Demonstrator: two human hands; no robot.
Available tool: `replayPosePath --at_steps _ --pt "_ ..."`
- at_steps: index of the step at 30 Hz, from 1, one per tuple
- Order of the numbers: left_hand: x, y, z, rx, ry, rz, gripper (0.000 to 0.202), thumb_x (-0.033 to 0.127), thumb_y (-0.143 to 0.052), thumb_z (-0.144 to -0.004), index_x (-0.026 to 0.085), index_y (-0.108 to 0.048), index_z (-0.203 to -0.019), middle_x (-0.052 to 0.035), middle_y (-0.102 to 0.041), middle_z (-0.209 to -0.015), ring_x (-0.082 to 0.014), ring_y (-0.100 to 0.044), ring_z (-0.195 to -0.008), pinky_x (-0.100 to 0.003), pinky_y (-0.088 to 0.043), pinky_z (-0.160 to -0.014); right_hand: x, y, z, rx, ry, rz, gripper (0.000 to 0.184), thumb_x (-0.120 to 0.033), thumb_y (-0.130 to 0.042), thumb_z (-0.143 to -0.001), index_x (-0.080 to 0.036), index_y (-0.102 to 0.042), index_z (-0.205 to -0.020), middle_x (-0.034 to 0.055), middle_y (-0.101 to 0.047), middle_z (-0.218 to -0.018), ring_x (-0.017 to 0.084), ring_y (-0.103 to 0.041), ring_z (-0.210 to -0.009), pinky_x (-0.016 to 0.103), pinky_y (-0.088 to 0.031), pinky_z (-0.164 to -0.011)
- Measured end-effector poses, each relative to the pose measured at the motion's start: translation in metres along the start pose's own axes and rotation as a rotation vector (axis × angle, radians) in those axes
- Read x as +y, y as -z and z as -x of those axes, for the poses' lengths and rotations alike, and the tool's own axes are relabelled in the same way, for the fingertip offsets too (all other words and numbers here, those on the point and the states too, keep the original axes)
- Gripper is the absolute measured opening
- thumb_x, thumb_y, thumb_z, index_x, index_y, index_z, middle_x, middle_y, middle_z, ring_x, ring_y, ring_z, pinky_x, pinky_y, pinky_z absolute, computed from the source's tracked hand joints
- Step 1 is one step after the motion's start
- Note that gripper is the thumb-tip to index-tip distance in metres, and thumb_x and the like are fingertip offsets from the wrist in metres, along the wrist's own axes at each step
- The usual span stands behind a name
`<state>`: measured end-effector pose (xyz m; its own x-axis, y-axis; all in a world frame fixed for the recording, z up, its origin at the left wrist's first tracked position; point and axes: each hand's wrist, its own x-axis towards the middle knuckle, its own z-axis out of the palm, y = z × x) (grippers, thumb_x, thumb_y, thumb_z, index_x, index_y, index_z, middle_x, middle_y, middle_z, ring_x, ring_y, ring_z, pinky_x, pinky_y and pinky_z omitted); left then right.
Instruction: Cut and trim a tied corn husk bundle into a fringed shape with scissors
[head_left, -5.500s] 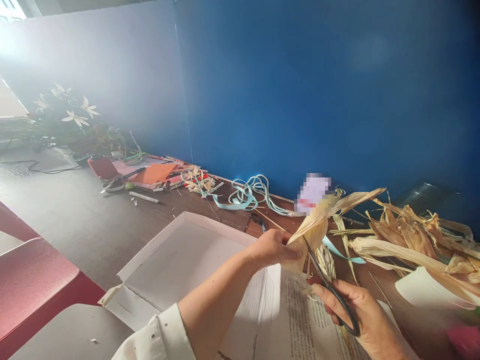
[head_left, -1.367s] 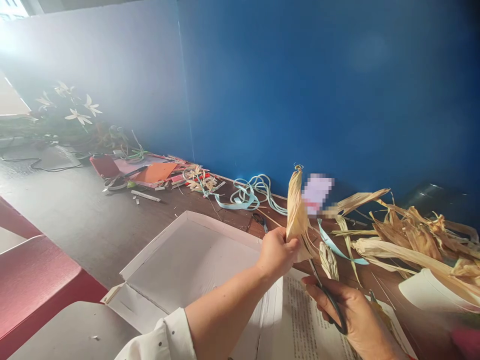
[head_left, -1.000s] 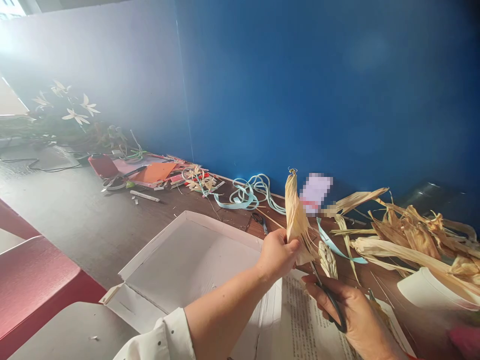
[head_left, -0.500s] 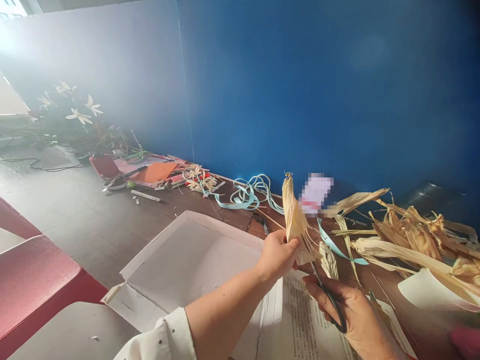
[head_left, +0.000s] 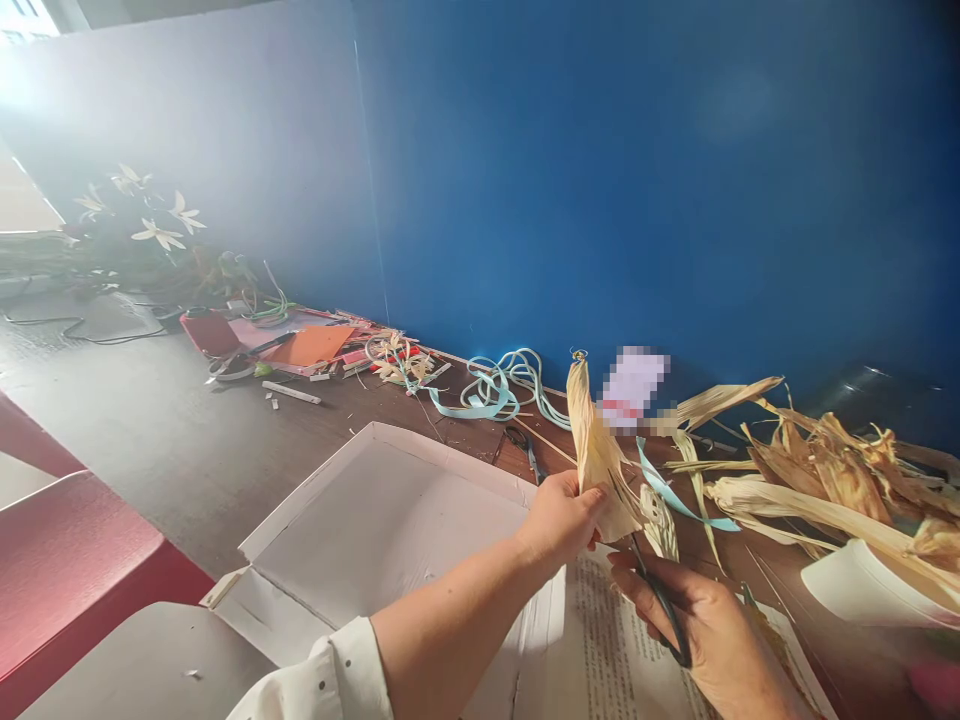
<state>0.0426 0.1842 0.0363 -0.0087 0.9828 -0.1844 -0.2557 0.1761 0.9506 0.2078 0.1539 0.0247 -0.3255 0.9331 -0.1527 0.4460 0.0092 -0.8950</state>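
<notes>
My left hand [head_left: 562, 518] pinches a pale corn husk doll-like bundle, a corn husk [head_left: 591, 440] held upright with thin wire twisted round its top. Its lower end flares out and is split into strips at the right edge. Black-handled scissors [head_left: 666, 610] are gripped in my right hand [head_left: 709, 625], with the blades pointing up at the husk's lower right edge. Part of the blades is hidden behind the husk. Just behind the scissors lies another small pleated husk piece [head_left: 660, 522].
An open white box [head_left: 390, 510] and a printed sheet [head_left: 600, 640] lie below my hands. Dried husks [head_left: 832, 470] and a white paper cup [head_left: 862, 585] are at right. Light blue ribbon [head_left: 480, 405], a second pair of scissors [head_left: 525, 447] and paper scraps line the blue partition [head_left: 637, 180].
Both hands, the husk and the scissors have shifted very slightly down. The scissor blades show less in front of the husk than before.
</notes>
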Motion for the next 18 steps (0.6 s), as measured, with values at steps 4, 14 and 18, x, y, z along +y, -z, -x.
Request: replayPosePath --at_steps 4,14,18 --pt "-0.001 0.000 -0.001 -0.017 -0.008 0.002 0.021 0.023 -0.048 -0.084 0.017 -0.045 -0.064 0.0050 -0.041 -0.048 -0.0067 -0.038 -0.036 -0.018 -0.029 -0.037 -0.001 0.000 0.001 0.031 0.033 0.033 0.048 -0.063 -0.063 -0.080 -0.018 -0.070 -0.094 -0.0031 -0.040 -0.060 0.013 -0.031 -0.056 0.022 -0.026 -0.051" --pt "0.003 0.001 0.001 0.033 -0.005 -0.005 0.015 0.026 -0.053 -0.082 0.017 -0.048 -0.072 0.0049 -0.045 -0.054 -0.0068 -0.039 -0.040 -0.018 -0.031 -0.038 0.001 0.000 0.002 0.075 0.036 0.051 0.045 -0.060 -0.068 -0.077 -0.019 -0.073 -0.094 -0.0023 -0.047 -0.058 0.013 -0.036 -0.053 0.022 -0.032 -0.051" --pt "0.000 0.002 -0.003 0.127 -0.016 0.054 0.010 0.024 -0.056 -0.079 0.015 -0.051 -0.077 0.0032 -0.048 -0.062 -0.0068 -0.042 -0.049 -0.018 -0.032 -0.042 0.009 0.002 -0.002 0.026 0.055 0.090 0.048 -0.062 -0.063 -0.081 -0.020 -0.072 -0.102 -0.0005 -0.055 -0.065 0.017 -0.046 -0.061 0.023 -0.040 -0.058"
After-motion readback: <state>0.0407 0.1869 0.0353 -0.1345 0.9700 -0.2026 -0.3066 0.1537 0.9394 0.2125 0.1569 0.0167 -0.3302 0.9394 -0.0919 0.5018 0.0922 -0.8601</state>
